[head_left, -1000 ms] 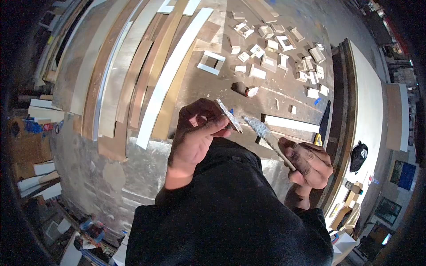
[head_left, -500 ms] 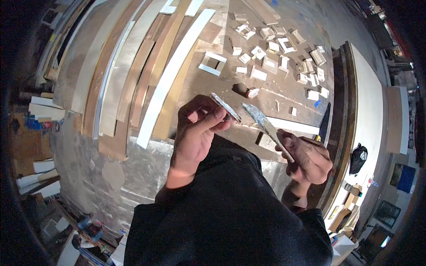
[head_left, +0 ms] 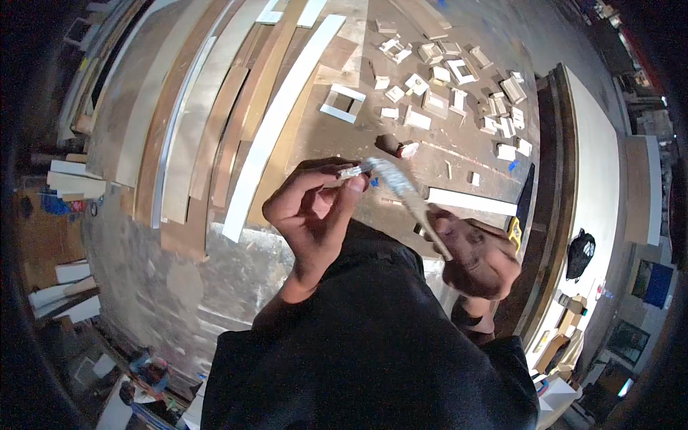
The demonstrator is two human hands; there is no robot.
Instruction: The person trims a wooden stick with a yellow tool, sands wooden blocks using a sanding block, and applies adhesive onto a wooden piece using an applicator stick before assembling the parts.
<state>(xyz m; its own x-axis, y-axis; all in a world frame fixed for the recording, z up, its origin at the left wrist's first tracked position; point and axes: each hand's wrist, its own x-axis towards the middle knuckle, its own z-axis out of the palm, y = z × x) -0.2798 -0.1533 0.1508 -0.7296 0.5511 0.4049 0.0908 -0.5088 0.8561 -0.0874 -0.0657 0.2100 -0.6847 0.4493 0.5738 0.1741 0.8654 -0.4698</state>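
Note:
My left hand [head_left: 312,208] pinches a small, thin piece [head_left: 351,172] with a whitish, rough surface between thumb and fingers. My right hand [head_left: 476,251] is closed on a long flat stick [head_left: 416,204], whose far end is coated in something whitish and slightly blurred. The coated end reaches the small piece at my left fingertips; whether they touch is hard to tell. Beyond my hands, a small white-tipped object [head_left: 408,150] and a square frame [head_left: 342,103] lie on the worktable [head_left: 236,279].
Long boards and strips [head_left: 283,129] cover the table's left side. Several small wooden blocks and frames [head_left: 436,103] lie at the back right. A white strip [head_left: 473,201] and a yellow tool [head_left: 514,233] are near my right hand. A black item [head_left: 580,255] rests on the right-hand panel [head_left: 598,165].
My right hand has moved left, bringing the stick's coated end to my left fingertips. My left hand has turned, and the small piece now points more sideways.

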